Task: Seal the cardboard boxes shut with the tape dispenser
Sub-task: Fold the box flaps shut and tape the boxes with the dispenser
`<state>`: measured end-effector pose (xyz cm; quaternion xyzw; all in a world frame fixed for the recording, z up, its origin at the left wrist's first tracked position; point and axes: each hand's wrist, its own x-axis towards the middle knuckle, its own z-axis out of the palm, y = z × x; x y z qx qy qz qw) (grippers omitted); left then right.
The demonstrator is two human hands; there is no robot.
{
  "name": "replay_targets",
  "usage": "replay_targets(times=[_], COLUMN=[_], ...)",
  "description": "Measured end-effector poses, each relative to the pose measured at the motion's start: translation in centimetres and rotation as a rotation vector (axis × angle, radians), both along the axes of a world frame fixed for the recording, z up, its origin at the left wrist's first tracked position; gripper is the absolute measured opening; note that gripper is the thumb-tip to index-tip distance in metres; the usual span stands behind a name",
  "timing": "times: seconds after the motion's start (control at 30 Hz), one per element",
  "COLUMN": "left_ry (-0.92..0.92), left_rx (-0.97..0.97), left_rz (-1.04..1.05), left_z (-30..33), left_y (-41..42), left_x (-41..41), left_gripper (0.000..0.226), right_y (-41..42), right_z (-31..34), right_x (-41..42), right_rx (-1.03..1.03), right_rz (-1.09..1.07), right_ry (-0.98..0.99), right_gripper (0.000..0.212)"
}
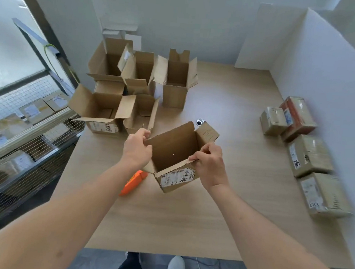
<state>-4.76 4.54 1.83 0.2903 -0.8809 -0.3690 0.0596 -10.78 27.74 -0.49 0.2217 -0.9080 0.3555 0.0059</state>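
Two hands pinch one open box (176, 155) above the table (187, 219): left hand (136, 147) on its left flap, right hand (209, 164) on the near-right edge. Orange tape dispenser (132, 182) lies just below-left of the grip. Open boxes (120, 92) crowd beyond-left; taped boxes (305, 151) line far right. Bare tabletop nearer the body.
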Motion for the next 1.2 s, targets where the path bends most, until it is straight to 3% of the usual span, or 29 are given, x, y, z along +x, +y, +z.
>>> replay_targets(times=[0.07, 0.13, 0.2, 0.33, 0.4, 0.47, 0.53, 0.63, 0.73, 0.77, 0.83, 0.9, 1.03, 1.13, 1.2], left_ry=[-0.060, -0.263, -0.433, -0.391, -0.293, -0.243, -0.234, -0.221, -0.171, -0.144, -0.089, -0.092, -0.277, -0.396, -0.472], left_rx=[0.052, 0.107, 0.176, 0.413, 0.353, 0.151, 0.058, -0.001, -0.015, -0.009, -0.005, -0.025, 0.009, -0.047, -0.103], left_rz=[0.020, 0.107, 0.159, 0.174, 0.152, 0.061, -0.010, -0.085, -0.158, -0.178, -0.223, -0.292, -0.419, -0.478, -0.517], left_z=[-0.7, -1.9, -2.8, -5.4, -5.4, -5.5, -6.0, -6.6, -6.9, -7.1, -7.4, -7.5, -7.2, -7.1, -7.1], left_y=[1.4, 2.3, 2.6, 2.3, 2.3, 1.7, 0.7, -0.3, -0.3, -0.3, -0.2, 0.0, 1.1, 1.6, 1.6], left_x=[-0.9, -1.4, -1.4, -1.2, -0.9, -0.8, -0.5, 0.2, 1.4, 1.8, 2.4, 2.6, 2.9, 2.7, 2.4], left_gripper=[0.054, 0.056, 0.045, 0.014, 0.018, 0.019, 0.012, 0.035, 0.050, 0.052, 0.057, 0.059, 0.060, 0.084, 0.100], right_y=[1.2, 1.9, 2.2, 1.8, 1.5, 1.5, 1.6, 1.6, 1.9, 1.9, 1.9, 1.7, 1.0, 0.2, -0.1], right_z=[-0.9, -2.0, -3.0, -4.2, -4.6, -4.8, -4.7, -4.8, -5.2, -5.3, -5.3, -5.3, -5.0, -4.8, -4.8], right_x=[-0.7, -0.7, -0.4, -0.2, -0.2, -0.2, 0.1, 0.8, 0.8, 0.7, 0.8, 0.9, 1.4, 1.9, 2.3], right_rx=[-0.014, 0.024, 0.086, 0.152, 0.163, 0.166, 0.167, 0.167, 0.287, 0.371, 0.416, 0.310, 0.169, 0.105, 0.177], right_rz=[-0.045, -0.055, -0.092, -0.126, -0.091, 0.010, 0.102, 0.001, -0.256, -0.319, -0.372, -0.358, -0.293, -0.153, -0.045], right_ry=[0.028, 0.050, 0.026, -0.037, -0.081, -0.147, -0.180, -0.099, -0.070, -0.122, -0.289, -0.376, -0.265, -0.248, -0.307], right_gripper=[0.012, 0.015, 0.015, 0.016, 0.014, 0.013, 0.028, 0.052, 0.036, 0.029, 0.035, 0.038, 0.041, 0.053, 0.071])
